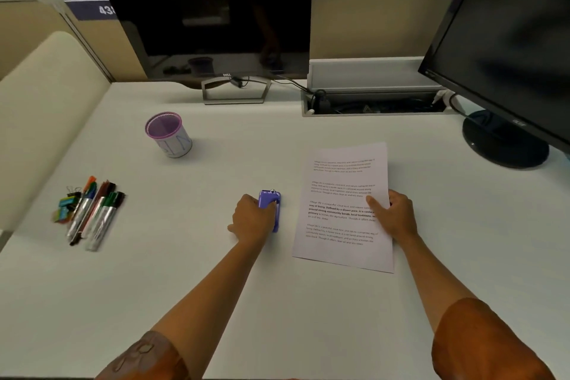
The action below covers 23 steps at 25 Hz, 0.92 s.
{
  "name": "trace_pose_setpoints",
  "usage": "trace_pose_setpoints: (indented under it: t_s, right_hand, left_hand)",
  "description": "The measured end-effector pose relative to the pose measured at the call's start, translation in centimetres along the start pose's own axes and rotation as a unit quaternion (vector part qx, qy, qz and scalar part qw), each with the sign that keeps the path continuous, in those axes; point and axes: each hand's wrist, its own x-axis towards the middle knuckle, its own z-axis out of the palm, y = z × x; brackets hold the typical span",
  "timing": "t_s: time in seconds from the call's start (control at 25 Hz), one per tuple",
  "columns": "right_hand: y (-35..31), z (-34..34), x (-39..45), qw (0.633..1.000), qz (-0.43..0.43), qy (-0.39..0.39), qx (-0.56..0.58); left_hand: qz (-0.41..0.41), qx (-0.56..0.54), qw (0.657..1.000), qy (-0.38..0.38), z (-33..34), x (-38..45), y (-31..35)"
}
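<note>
From the head camera, the only view there is, the printed sheet (342, 210) lies flat on the white desk (216, 287) in front of the person, and everything else is placed from it. The right hand (396, 216) holds the sheet at its right edge: the thumb lies on top of the text and the fingers curl out of sight at the margin, apparently pinching the paper. Just left of the sheet, apart from it, the left hand (251, 219) wraps its fingers round a small purple stapler (267, 200), which sits on the desk or barely above it; I cannot tell which. Well to the left of the sheet lie a bundle of markers (95, 213) and some binder clips (66, 203), and a purple-rimmed pen cup (168, 134) stands up and to the left. A dark monitor (212, 15) stands beyond the sheet. The step in hand looks like bringing the stapler and the paper together. The next move calls for lifting a corner of the sheet and sliding it squarely into the stapler's mouth before pressing.
</note>
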Motion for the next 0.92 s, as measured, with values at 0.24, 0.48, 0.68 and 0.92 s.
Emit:
trace_pose_setpoints:
  t_s: [0.24, 0.48, 0.68, 0.92]
  right_hand:
    - [-0.2, -0.1, 0.2, 1.0, 0.011, -0.017, -0.001]
    - [-0.6, -0.2, -0.1, 0.998, 0.027, -0.051, 0.007]
    - [-1.0, 0.9, -1.3, 0.995, 0.019, -0.087, 0.035]
    - [-1.2, 1.8, -2.3, 0.991, 0.025, -0.107, 0.074]
  left_hand:
    - [0.016, -0.008, 1.0, -0.021, 0.3, 0.1, -0.9]
    - [0.031, -0.15, 0.986, -0.064, -0.9, 1.1, -1.9]
    - [0.093, -0.147, 0.972, -0.158, -2.6, 1.7, -4.1]
    - [0.097, -0.136, 0.949, -0.267, -4.2, 2.9, -3.7]
